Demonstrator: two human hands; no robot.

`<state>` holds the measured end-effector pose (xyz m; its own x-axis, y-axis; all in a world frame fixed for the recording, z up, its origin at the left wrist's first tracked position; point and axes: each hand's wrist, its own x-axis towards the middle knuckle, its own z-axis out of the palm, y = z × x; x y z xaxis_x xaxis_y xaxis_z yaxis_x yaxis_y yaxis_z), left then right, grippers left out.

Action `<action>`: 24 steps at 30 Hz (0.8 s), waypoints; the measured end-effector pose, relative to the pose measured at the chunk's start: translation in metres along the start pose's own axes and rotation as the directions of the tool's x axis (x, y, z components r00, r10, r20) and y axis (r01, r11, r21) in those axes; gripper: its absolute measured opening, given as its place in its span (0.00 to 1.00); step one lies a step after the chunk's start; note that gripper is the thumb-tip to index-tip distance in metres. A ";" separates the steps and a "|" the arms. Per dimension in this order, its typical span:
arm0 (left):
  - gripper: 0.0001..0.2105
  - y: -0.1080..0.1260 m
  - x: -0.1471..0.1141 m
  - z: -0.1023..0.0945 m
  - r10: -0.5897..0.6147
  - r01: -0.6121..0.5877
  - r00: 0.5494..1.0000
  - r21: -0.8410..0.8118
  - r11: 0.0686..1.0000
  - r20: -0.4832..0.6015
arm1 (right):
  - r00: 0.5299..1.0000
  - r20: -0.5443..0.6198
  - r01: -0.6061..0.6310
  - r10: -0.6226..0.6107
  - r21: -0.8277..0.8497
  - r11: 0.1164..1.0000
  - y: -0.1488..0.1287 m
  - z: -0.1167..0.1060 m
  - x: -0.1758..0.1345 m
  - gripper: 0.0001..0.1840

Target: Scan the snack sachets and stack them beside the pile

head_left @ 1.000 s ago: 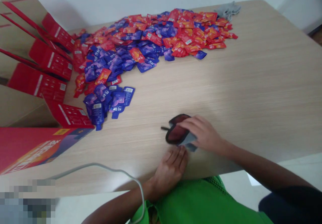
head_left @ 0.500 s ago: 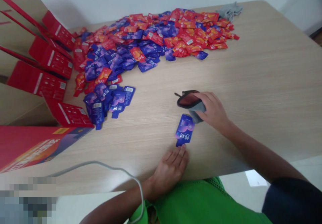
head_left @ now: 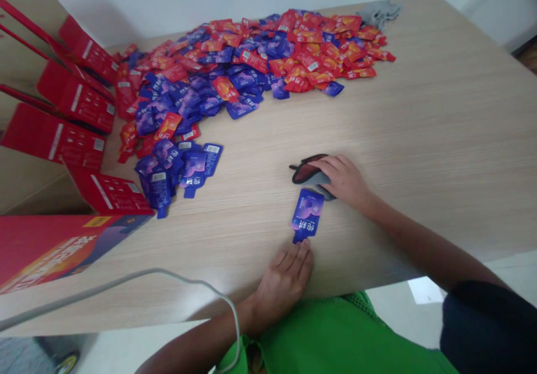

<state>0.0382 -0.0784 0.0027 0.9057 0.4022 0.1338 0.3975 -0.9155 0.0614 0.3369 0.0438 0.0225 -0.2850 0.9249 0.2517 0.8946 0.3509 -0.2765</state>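
Observation:
A single purple sachet (head_left: 308, 211) with white lettering lies flat on the table, its narrow spout end toward me. My left hand (head_left: 285, 279) rests at that spout, fingers together, with the fingertips pressing on its tip. Just beyond the sachet's far edge, my right hand (head_left: 344, 181) is closed over a soft grey, dark-rimmed pouch-like thing (head_left: 312, 179) with a reddish inside. The fingers cover part of it, so its exact kind is unclear. It touches or overlaps the sachet's top corner.
A heap of red and purple sachets (head_left: 247, 60) spreads along the wall, and a smaller purple pile (head_left: 159, 186) lies at left. Open red cartons (head_left: 75, 239) line the left side. A grey cloth (head_left: 380, 13) lies at the back; a pale cable (head_left: 168, 273) crosses in front.
My right hand's fingers have come down over the grey pouch-like thing, flattening its opening. My left hand and the single sachet stay in place; the view has shifted slightly.

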 end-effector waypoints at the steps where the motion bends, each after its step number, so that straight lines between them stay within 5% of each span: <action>1: 0.17 0.000 0.001 0.000 0.000 0.000 1.000 -0.004 1.000 -0.002 | 0.999 -0.043 -0.010 0.010 0.010 1.000 -0.002 -0.006 0.001 0.29; 4: 0.16 0.000 0.002 0.002 -0.002 0.002 1.000 -0.018 1.000 -0.013 | 0.992 -0.108 0.079 -0.068 0.103 0.992 -0.033 -0.011 -0.016 0.29; 9: 0.14 0.003 0.003 0.000 -0.031 0.030 0.999 -0.076 0.997 -0.010 | 0.942 0.107 0.291 -0.319 0.217 0.932 -0.081 0.018 -0.052 0.24; 13: 0.17 0.002 0.001 -0.004 0.007 -0.007 1.000 -0.010 1.000 0.004 | 0.970 0.130 0.186 -0.204 0.140 0.972 -0.051 0.029 -0.033 0.28; 18: 0.18 0.002 0.000 -0.004 -0.008 0.008 1.000 0.010 1.000 0.027 | 0.997 0.040 0.070 -0.069 -0.009 0.998 -0.001 0.002 0.012 0.30; 22: 0.18 0.001 0.001 -0.004 -0.001 0.001 1.000 0.002 1.000 0.020 | 0.989 -0.138 0.073 -0.060 0.092 0.993 -0.024 -0.016 0.006 0.30; 24: 0.17 0.001 0.002 -0.005 0.005 -0.005 1.000 -0.014 1.000 0.022 | 0.983 -0.099 0.169 -0.155 0.154 0.974 -0.050 -0.011 -0.014 0.29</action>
<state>0.0397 -0.0781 0.0080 0.9107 0.3975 0.1126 0.3912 -0.9173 0.0746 0.3000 0.0122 0.0428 -0.3850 0.8401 0.3822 0.7698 0.5207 -0.3691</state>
